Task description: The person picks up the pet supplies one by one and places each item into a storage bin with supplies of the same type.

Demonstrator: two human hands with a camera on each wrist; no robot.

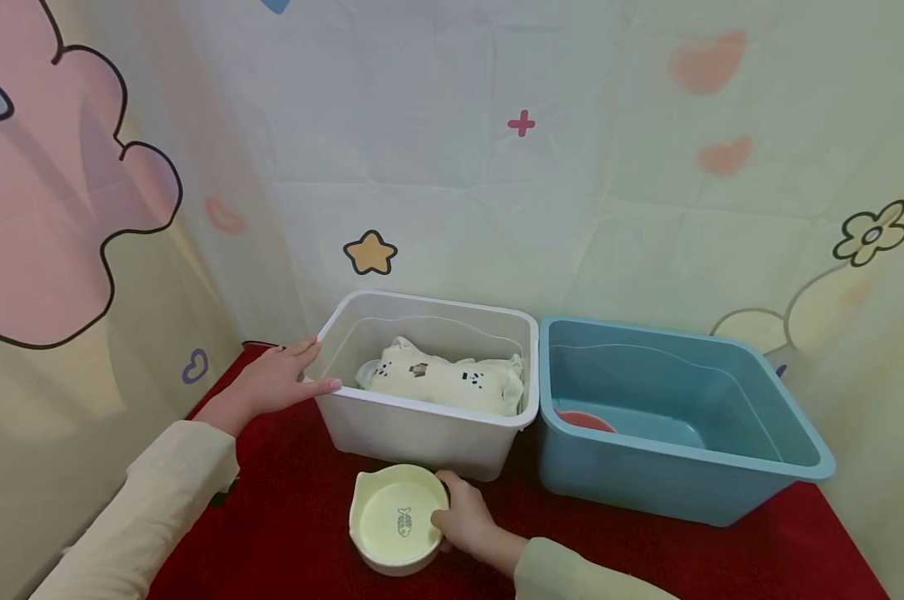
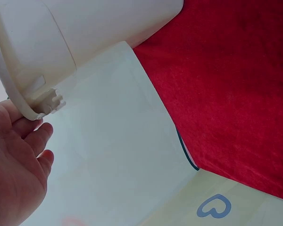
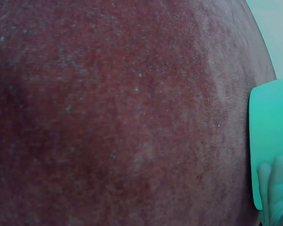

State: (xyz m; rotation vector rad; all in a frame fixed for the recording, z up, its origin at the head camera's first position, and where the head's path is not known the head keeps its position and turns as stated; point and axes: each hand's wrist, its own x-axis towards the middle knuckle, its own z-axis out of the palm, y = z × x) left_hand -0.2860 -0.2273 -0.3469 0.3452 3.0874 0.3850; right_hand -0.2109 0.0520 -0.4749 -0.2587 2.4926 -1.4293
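Note:
My right hand (image 1: pixel 470 517) pinches the right side of a pale yellow pet bowl (image 1: pixel 384 512), thumb over the rim and fingers along the outer wall. The bowl has a cat-ear rim and a fish print inside. In the right wrist view the bowl (image 3: pixel 269 122) looks green, close over the red cloth. My left hand (image 1: pixel 275 379) rests at the front left corner of a white bin (image 1: pixel 422 442), its thumb over the rim. The left wrist view has its bent fingers (image 2: pixel 40 139) beneath the rim's outer edge. A cream cushion-like cloth item (image 1: pixel 437 379) with animal prints lies inside this bin.
A blue bin (image 1: pixel 646 483) stands right beside the white one, with a reddish round-edged object (image 1: pixel 585 421) partly hidden behind its front wall. Red cloth (image 1: pixel 287 517) covers the table. A printed curtain (image 1: pixel 452 225) hangs close behind the bins and along both sides.

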